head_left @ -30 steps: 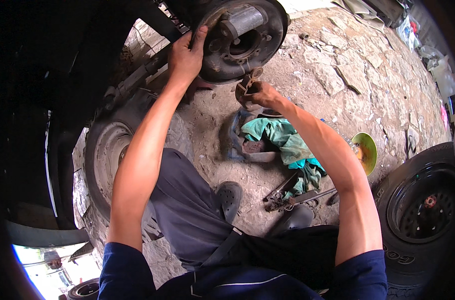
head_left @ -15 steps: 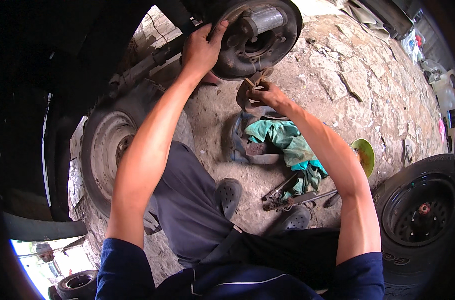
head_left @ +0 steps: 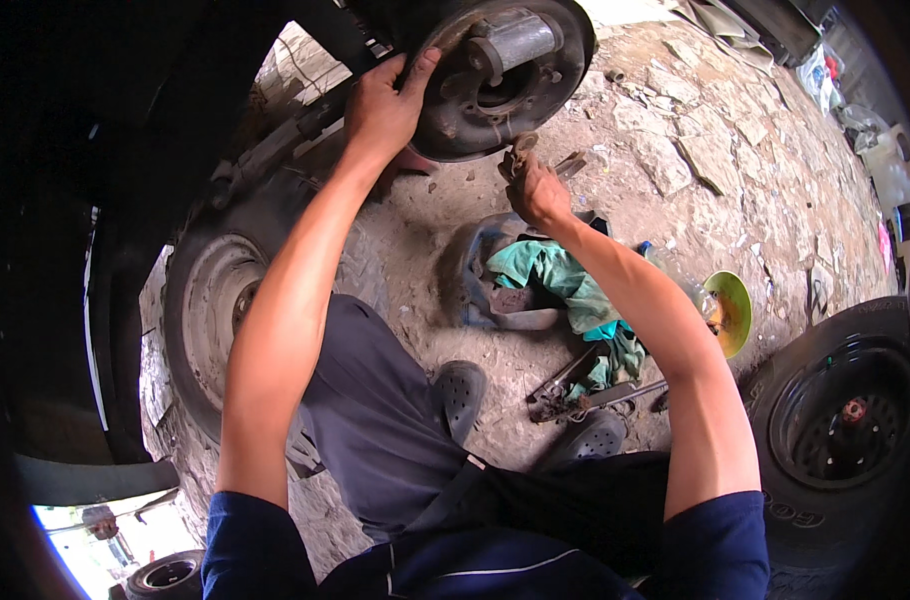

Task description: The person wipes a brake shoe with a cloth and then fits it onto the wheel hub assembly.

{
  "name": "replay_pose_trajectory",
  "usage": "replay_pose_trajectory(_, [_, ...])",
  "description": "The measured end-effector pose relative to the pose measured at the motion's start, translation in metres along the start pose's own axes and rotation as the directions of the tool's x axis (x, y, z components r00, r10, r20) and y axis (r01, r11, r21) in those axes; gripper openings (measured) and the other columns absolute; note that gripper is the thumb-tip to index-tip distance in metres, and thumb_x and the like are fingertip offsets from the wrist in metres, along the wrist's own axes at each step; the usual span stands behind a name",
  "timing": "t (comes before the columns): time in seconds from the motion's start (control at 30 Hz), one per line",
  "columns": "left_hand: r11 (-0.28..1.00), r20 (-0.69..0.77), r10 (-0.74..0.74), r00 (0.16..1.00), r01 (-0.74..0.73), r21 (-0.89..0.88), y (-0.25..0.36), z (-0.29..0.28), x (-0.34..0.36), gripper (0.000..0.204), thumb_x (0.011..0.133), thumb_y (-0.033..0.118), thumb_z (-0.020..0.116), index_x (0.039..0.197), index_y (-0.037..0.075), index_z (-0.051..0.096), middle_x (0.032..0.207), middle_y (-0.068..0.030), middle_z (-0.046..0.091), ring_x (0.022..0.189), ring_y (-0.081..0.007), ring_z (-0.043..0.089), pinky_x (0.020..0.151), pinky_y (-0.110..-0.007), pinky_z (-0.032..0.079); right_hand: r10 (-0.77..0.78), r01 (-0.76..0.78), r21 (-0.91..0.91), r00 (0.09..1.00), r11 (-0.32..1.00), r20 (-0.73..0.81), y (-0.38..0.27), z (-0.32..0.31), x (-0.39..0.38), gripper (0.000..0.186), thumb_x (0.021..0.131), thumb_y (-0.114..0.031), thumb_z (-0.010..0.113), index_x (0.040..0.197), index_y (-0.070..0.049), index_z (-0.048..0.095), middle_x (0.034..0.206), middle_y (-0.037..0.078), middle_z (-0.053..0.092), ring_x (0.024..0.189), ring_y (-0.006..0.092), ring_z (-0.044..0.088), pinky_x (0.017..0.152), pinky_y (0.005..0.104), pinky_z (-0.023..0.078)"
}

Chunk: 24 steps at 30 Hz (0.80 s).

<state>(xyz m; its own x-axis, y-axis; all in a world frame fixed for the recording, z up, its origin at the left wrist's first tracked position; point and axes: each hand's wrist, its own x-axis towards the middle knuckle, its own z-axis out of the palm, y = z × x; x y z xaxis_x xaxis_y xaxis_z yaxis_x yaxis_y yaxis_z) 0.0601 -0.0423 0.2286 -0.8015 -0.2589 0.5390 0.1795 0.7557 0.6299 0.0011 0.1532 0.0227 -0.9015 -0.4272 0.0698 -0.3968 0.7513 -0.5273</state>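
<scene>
My left hand (head_left: 387, 112) is closed on the left rim of a dark round brake backing plate (head_left: 465, 128), thumb across its front face and the other fingers mostly out of sight behind the edge. A grey metal cylinder (head_left: 523, 42) juts from the middle of the plate. Just under the plate's lower edge, my right hand (head_left: 541, 192) is wrapped round a rusty metal part that looks like a brake shoe (head_left: 572, 166). One end of this part shows past the fingers; the palm hides much of it.
An open container (head_left: 475, 310) with green rags (head_left: 555, 275) lies on the stony ground between my feet and the plate. Tools (head_left: 615, 398) lie by my shoe. A green bowl (head_left: 737, 315) and a tyre (head_left: 825, 420) are at right; another wheel (head_left: 215, 320) stands at left.
My right hand has turned the rusty part, so its end now points right instead of hanging down left. My left hand stays on the plate; the whole view has shifted slightly.
</scene>
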Motion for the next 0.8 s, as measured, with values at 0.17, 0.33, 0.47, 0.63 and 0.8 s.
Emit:
replay_pose_trajectory(0.17, [0.999,0.033,-0.024,0.999,0.023,0.042,0.005,-0.005,0.001,0.056,0.089,0.060,0.055,0.101,0.007,0.069,0.082,-0.0181,0.068,0.077,-0.0338,0.066,0.071,-0.038,0.049,-0.085,0.057,-0.211,0.989,0.976,-0.124,0.004,-0.002,-0.001,0.039,0.091,-0.025,0.047,0.126,-0.006,0.046,0.117,0.014,0.058,0.114,0.0310,0.054,0.091,0.0468,0.043])
replay_pose_trajectory(0.33, [0.997,0.016,0.004,1.000,-0.005,0.083,0.010,-0.006,0.000,0.057,0.090,0.058,0.055,0.103,0.004,0.069,0.085,-0.0199,0.069,0.082,-0.0335,0.067,0.074,-0.038,0.050,-0.155,0.130,-0.195,0.981,0.972,-0.118,0.016,-0.009,-0.005,0.035,0.093,-0.021,0.042,0.124,-0.006,0.049,0.114,0.013,0.059,0.111,0.0306,0.054,0.090,0.0454,0.043])
replay_pose_trajectory(0.47, [0.999,0.045,0.032,0.998,-0.033,0.008,0.010,-0.003,0.000,0.053,0.094,0.052,0.053,0.105,0.002,0.067,0.090,-0.0209,0.068,0.087,-0.0341,0.066,0.079,-0.038,0.048,-0.110,0.117,-0.202,0.993,0.972,0.048,0.034,-0.027,-0.013,0.043,0.092,-0.030,0.049,0.127,-0.004,0.047,0.112,0.015,0.062,0.110,0.0336,0.056,0.088,0.0459,0.048])
replay_pose_trajectory(0.63, [0.981,0.079,0.059,0.995,-0.072,0.182,-0.002,-0.015,0.000,0.056,0.095,0.047,0.052,0.116,-0.004,0.060,0.107,-0.0263,0.065,0.100,-0.0368,0.064,0.088,-0.038,0.047,0.010,0.087,-0.300,0.951,0.950,0.308,0.056,-0.070,-0.033,0.039,0.087,-0.037,0.058,0.112,-0.007,0.061,0.100,0.017,0.068,0.097,0.0338,0.065,0.080,0.0449,0.053])
replay_pose_trajectory(0.8, [0.989,0.139,0.074,0.988,-0.091,0.117,0.012,-0.026,-0.013,0.045,0.089,0.025,0.066,0.126,0.002,0.053,0.117,-0.0212,0.062,0.111,-0.0322,0.060,0.091,-0.039,0.049,0.156,0.059,-0.410,0.868,0.910,0.471,0.093,-0.102,-0.072,0.063,0.079,-0.059,0.060,0.116,-0.008,0.062,0.100,0.019,0.068,0.097,0.0340,0.066,0.078,0.0446,0.054])
